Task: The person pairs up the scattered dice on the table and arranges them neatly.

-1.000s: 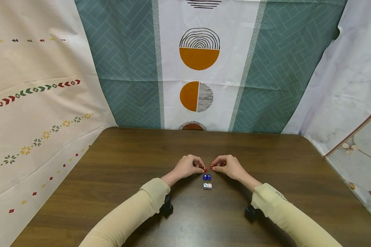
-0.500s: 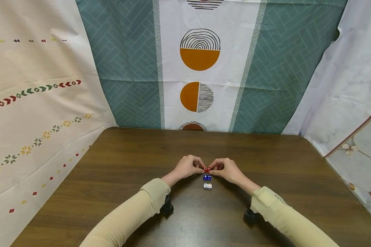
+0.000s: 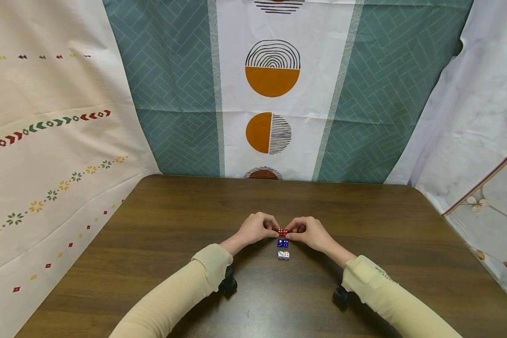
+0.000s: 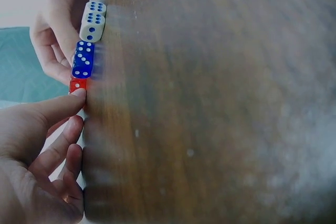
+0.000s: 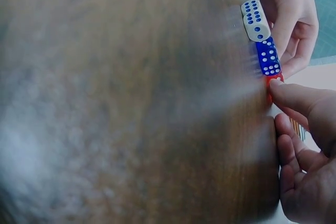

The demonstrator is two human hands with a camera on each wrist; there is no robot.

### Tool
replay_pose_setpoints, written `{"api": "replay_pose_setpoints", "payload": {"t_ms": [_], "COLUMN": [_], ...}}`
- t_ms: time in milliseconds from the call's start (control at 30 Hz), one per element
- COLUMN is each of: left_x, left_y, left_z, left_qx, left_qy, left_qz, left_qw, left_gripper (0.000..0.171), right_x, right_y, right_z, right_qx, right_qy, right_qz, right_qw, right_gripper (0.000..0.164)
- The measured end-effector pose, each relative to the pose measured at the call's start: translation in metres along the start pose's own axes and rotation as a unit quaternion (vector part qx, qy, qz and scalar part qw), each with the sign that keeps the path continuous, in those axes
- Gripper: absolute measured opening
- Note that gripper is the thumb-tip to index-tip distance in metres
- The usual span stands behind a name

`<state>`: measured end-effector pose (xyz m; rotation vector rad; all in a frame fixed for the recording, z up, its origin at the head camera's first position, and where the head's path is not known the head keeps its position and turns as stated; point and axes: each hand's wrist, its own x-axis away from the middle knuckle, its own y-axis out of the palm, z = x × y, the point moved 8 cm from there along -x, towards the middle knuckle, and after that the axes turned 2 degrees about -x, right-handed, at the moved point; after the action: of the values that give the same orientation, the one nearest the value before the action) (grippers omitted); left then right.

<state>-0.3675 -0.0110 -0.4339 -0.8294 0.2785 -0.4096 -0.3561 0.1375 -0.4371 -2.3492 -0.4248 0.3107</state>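
Observation:
Two red dice sit side by side on the brown table. My left hand pinches the left one between thumb and forefinger. From the other side, the thumb and forefinger of my right hand pinch the right one. Just nearer to me lies a pair of blue dice, and nearer still a pair of white dice. Seen low in the left wrist view, the red die is partly hidden by my thumb. The right wrist view likewise shows only part of a red die.
The wooden table spreads out around the hands. A patterned cloth hangs behind its far edge, with pale cloths at both sides. Black wrist cameras sit beneath the cuffs.
My right hand has moved left and slightly nearer, bringing its red die up against the left red die. The left hand has stayed in place, as have the blue and white dice.

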Motion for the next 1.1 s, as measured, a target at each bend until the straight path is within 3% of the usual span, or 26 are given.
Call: {"api": "replay_pose_setpoints", "payload": {"t_ms": [1100], "left_x": [0.0018], "left_y": [0.0005], "left_z": [-0.0035], "left_qx": [0.013], "left_qy": [0.001], "left_qz": [0.016], "left_qw": [0.9998], "left_gripper": [0.009], "right_x": [0.001], "right_y": [0.0004], "right_z": [-0.0004], "right_qx": [0.0], "right_qy": [0.005], "right_qz": [-0.003], "right_qw": [1.0], "right_gripper": [0.012]}}
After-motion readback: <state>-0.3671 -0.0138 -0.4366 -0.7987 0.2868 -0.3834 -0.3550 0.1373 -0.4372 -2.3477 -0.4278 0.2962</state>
